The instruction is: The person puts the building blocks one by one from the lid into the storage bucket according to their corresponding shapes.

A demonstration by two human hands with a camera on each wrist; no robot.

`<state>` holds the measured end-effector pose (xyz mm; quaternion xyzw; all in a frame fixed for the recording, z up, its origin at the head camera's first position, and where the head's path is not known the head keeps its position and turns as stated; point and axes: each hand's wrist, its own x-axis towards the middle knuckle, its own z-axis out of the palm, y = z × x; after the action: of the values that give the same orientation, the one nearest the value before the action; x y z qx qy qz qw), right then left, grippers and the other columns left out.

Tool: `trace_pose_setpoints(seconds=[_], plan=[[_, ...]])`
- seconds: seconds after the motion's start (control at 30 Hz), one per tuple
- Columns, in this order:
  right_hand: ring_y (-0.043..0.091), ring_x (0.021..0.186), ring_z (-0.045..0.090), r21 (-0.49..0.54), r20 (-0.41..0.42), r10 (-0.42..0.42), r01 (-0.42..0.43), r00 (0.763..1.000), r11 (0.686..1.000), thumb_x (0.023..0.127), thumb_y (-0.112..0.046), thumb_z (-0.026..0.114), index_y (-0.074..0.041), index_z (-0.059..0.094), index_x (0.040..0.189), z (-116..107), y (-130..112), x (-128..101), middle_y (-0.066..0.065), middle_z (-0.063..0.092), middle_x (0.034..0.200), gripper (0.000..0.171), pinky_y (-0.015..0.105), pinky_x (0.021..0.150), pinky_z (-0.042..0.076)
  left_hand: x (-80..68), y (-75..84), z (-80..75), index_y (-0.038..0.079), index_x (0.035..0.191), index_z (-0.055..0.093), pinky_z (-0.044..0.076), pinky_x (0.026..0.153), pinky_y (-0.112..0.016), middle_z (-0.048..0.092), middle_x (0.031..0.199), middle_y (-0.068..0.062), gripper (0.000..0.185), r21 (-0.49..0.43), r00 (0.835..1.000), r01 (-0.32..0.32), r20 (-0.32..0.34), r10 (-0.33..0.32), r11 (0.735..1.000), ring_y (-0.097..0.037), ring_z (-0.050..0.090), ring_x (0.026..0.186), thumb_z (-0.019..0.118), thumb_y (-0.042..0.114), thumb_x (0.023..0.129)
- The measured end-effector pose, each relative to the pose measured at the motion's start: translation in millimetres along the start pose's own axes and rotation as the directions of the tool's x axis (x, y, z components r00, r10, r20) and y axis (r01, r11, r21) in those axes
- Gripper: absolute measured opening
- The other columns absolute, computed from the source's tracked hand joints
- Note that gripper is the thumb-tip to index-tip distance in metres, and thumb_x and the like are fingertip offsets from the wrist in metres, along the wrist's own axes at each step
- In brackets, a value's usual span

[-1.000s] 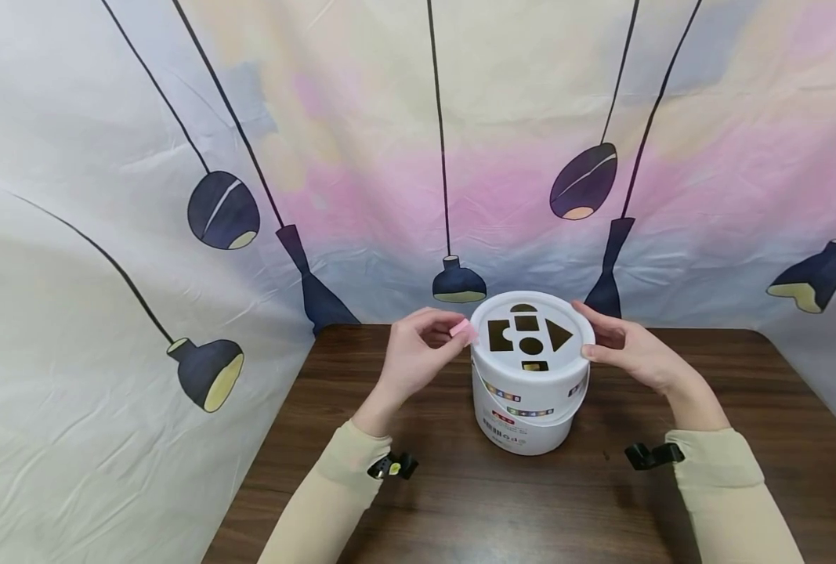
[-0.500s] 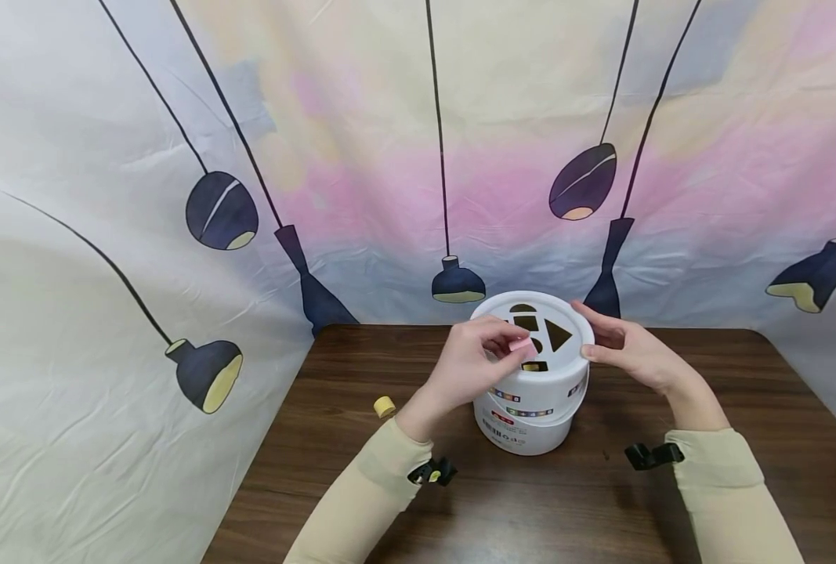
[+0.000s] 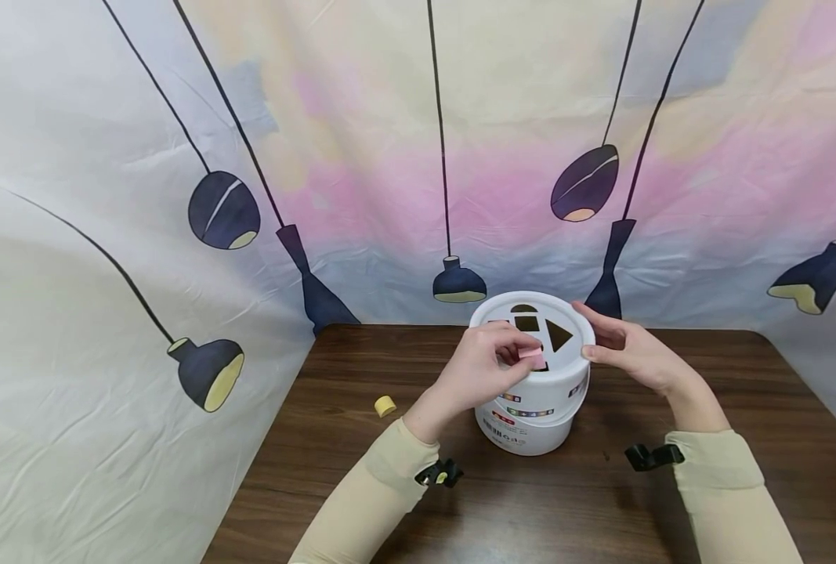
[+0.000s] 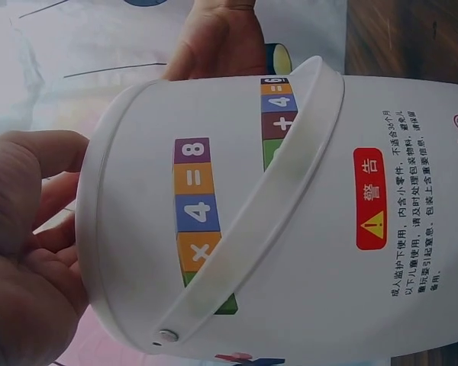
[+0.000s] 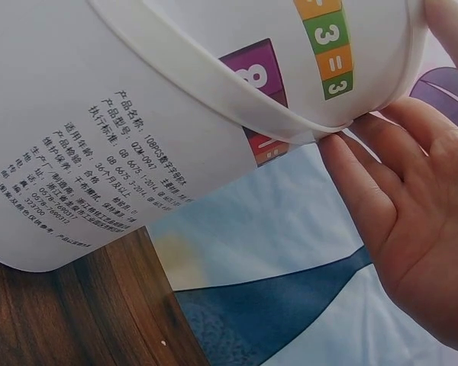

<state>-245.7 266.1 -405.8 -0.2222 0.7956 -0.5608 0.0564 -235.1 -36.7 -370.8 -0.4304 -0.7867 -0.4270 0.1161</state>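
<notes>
A pink block [image 3: 531, 353] is pinched by the left hand [image 3: 479, 368] over the bucket [image 3: 530, 407] lid's slots, long axis lying roughly level, left to right. The bucket's rim is touched by the right hand [image 3: 629, 350] with relaxed fingers. Most of the block is hidden by fingertips, and the slot beneath cannot be made out.

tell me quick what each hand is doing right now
Left hand: pinches a pink block over the lid of the white bucket.
Right hand: open, fingers resting against the bucket's rim.
</notes>
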Motion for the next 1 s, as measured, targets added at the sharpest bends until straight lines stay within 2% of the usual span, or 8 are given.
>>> trace_pose_setpoints(seconds=[0.43,0.67,1.0], plan=[[-0.010,0.131,0.050,0.002,0.000,-0.006,0.006,1.000,1.000,0.105,-0.009,0.068,-0.009,0.027,0.170,-0.3,2.1,-0.4,0.024,0.035,0.168,0.077,0.017,0.100,0.049,0.5,-2.7,0.7,0.005,0.109,0.083,0.054,0.075,-0.017,0.071,0.093,0.000,0.017,0.038,0.999,-0.038,0.039,0.036,0.999,-0.008,0.063,0.080,0.084,0.012,0.094],[-0.010,0.132,0.049,-0.001,-0.001,-0.002,0.002,1.000,1.000,0.106,-0.010,0.068,-0.010,0.028,0.170,0.0,1.4,-0.5,0.023,0.035,0.168,0.076,0.017,0.100,0.049,-1.5,-2.5,-0.4,0.004,0.111,0.082,0.055,0.076,-0.016,0.073,0.098,-0.002,0.018,0.022,0.999,-0.021,0.040,0.021,1.000,-0.007,0.065,0.083,0.081,0.005,0.094],[-0.010,0.131,0.050,-0.007,-0.002,-0.008,0.008,1.000,1.000,0.105,-0.010,0.069,-0.010,0.028,0.170,-0.4,2.4,-0.8,0.023,0.035,0.168,0.077,0.017,0.100,0.049,-3.5,-3.9,-1.0,0.004,0.112,0.082,0.056,0.078,-0.017,0.073,0.099,-0.003,0.019,0.000,0.999,-0.035,0.030,0.035,0.999,-0.006,0.067,0.085,0.082,0.006,0.094]])
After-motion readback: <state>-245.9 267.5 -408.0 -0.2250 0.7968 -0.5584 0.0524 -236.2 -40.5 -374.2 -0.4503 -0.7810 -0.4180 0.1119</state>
